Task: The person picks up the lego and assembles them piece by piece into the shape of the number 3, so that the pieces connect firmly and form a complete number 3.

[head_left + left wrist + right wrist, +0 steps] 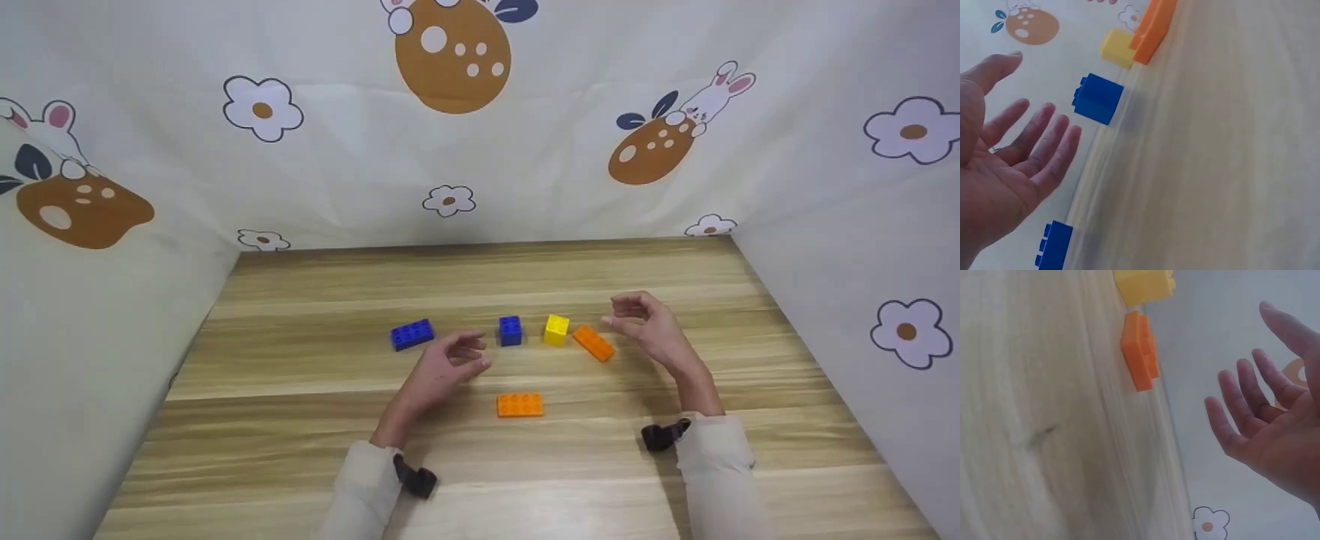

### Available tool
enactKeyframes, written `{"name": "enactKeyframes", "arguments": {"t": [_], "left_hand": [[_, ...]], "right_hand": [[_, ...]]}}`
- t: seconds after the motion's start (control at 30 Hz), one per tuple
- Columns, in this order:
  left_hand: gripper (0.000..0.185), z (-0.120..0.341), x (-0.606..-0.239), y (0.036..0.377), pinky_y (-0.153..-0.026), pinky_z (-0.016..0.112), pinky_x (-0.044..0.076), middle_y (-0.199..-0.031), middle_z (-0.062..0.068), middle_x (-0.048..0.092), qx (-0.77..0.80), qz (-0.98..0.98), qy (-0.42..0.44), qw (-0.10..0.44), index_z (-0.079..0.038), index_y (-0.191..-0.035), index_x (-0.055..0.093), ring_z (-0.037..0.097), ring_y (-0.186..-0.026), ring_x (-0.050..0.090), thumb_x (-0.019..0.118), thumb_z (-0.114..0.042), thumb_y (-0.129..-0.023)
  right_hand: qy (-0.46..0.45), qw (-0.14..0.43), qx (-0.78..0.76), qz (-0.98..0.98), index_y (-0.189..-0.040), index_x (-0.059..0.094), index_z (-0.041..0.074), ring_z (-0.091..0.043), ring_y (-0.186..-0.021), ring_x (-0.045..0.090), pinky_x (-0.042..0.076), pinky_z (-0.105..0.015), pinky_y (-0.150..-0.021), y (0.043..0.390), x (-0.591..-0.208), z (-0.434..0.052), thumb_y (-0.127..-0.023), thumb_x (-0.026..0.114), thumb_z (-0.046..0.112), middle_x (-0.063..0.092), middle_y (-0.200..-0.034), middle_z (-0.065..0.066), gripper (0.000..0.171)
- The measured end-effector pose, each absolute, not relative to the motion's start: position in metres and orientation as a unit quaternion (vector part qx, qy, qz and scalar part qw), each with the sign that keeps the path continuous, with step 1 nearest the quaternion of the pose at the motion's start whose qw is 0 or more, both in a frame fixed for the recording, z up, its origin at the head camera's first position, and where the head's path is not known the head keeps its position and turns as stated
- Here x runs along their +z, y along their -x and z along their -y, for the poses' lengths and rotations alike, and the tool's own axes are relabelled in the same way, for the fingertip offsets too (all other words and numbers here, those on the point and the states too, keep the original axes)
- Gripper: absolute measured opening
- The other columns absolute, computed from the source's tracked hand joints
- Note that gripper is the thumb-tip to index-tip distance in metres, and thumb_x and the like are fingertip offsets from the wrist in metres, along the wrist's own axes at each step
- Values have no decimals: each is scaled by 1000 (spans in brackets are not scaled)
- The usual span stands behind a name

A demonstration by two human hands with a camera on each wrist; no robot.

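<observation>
Left hand (448,365) slack-fingered, empty, hovering between long blue plastic brick (412,334) and small blue cube brick (510,330). Right hand (651,324) likewise empty, beside slanted orange plastic brick (594,343). Bricks probably light, rigid, smooth; pinch opposite side walls.

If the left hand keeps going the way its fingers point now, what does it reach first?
Probably the small blue block: the left hand is open, fingers aimed roughly toward it. Height above the table is unclear.

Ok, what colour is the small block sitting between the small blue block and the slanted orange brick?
Yellow block; clearest in the head view.
</observation>
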State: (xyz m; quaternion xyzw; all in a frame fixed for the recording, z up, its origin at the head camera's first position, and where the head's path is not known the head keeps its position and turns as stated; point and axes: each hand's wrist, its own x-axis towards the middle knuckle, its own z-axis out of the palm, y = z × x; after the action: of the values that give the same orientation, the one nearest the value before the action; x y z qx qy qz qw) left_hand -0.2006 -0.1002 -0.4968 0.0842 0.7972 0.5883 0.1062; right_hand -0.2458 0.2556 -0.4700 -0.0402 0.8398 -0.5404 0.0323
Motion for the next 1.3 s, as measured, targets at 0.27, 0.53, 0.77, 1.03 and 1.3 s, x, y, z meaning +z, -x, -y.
{"name": "enactKeyframes", "arguments": {"t": [0.27,0.53,0.77,1.03,1.3], "left_hand": [[51,93,-500,197,-91,36,59,-130,14,65,588,-787,-109,151,-6,-137,58,26,-114,66,74,-23,-92],[49,85,-503,196,-89,34,59,-127,13,67,577,-786,-110,192,-8,-134,60,23,-109,67,76,-22,-90],[55,85,-506,194,-100,38,54,-128,10,68,546,-795,-151,218,-8,-135,61,22,-112,66,81,-17,-85],[56,79,-504,192,-104,40,50,-125,5,67,505,-817,-162,228,-10,-132,64,18,-110,61,85,-15,-80],[55,76,-504,190,-102,40,51,-122,5,69,478,-836,-166,212,-8,-128,66,18,-107,60,87,-12,-77]], "right_hand": [[55,122,-515,-847,-141,46,-4,-40,-131,53,51,-36,-103,247,-479,-259,-91,75,27,51,-144,-26,66],[32,177,-497,-849,-140,48,-4,-31,-121,57,50,-33,-99,249,-488,-260,-89,77,30,54,-139,-26,68],[19,173,-506,-845,-139,51,-5,-24,-111,60,50,-24,-92,248,-490,-258,-87,80,23,58,-134,-26,66],[-17,179,-488,-854,-137,53,-2,-26,-110,59,47,-33,-98,247,-488,-256,-82,83,19,60,-131,-21,66],[-26,178,-473,-863,-135,56,1,-26,-109,58,46,-37,-100,249,-488,-252,-80,85,21,61,-128,-18,65]]}}
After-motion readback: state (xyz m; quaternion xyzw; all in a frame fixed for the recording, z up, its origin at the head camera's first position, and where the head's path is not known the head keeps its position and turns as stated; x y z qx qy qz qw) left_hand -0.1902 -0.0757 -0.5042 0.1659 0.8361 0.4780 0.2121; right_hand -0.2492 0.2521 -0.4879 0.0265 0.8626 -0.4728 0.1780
